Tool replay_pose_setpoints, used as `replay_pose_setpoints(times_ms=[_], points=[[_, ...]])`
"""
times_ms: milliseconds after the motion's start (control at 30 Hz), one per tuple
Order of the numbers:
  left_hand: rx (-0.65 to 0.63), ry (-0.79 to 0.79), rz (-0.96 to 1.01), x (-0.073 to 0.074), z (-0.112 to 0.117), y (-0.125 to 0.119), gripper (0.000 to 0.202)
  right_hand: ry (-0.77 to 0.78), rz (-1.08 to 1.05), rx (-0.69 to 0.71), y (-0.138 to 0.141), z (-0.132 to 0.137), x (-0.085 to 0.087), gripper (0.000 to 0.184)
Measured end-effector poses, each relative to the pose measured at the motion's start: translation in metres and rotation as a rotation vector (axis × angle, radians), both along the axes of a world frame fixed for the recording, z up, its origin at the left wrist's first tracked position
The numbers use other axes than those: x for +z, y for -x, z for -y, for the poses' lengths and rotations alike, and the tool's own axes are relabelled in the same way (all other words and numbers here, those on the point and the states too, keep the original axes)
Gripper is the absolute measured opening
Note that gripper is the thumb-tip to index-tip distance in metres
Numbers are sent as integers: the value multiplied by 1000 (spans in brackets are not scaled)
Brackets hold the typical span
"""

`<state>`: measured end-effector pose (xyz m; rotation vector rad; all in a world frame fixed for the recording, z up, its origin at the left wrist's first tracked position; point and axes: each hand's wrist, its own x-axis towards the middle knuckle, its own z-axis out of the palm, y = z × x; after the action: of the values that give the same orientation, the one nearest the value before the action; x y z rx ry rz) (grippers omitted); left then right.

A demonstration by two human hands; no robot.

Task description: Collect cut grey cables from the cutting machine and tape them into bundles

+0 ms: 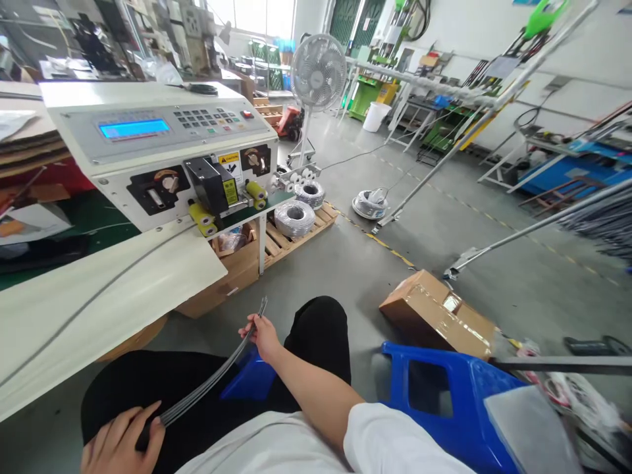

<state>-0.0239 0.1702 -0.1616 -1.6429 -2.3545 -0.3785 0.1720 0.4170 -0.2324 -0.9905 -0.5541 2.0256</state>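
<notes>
A bundle of grey cables (212, 380) lies slantwise across my lap. My right hand (263, 338) pinches it close to its far ends, which stick up past the fingers. At the lower left, my left hand (121, 442) is closed around the other end of the bundle, low over my thigh; that end is hidden by the hand. Left of my hands stands a wire cutting machine (162, 148) with a lit blue display, a keypad and yellow rollers. A single grey cable (106, 288) runs from its rollers down along the cream sloping tray (162, 276).
A blue plastic stool (419, 359) and a cardboard box (434, 309) are at my right. Coils of cable (295, 218) rest on a wooden pallet (323, 220) beyond the machine. A standing fan (318, 72) and a metal frame leg (419, 191) stand farther off.
</notes>
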Motion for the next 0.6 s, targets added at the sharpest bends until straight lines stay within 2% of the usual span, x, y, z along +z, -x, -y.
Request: replay_pose_setpoints(times_ms=[100, 167, 267, 367, 433, 500, 600], points=[[-89, -107, -92, 12, -8, 0, 29, -22, 15, 38, 0, 2, -2, 43], [-160, -214, -175, 34, -21, 1, 31, -41, 22, 69, 1, 6, -2, 43], [-132, -354, -274, 85, -57, 10, 45, -65, 41, 141, 5, 11, 0, 45], [1, -352, -248, 139, -104, 21, 53, -80, 74, 175, 9, 17, 3, 48], [62, -322, -185, 165, -130, 24, 60, -82, 96, 177, 10, 19, 4, 52], [94, -319, -124, 176, -148, 29, 68, -78, 86, 185, 9, 19, 3, 54], [75, -336, -56, 168, -160, 45, 74, -80, 44, 187, 7, 14, -1, 53]])
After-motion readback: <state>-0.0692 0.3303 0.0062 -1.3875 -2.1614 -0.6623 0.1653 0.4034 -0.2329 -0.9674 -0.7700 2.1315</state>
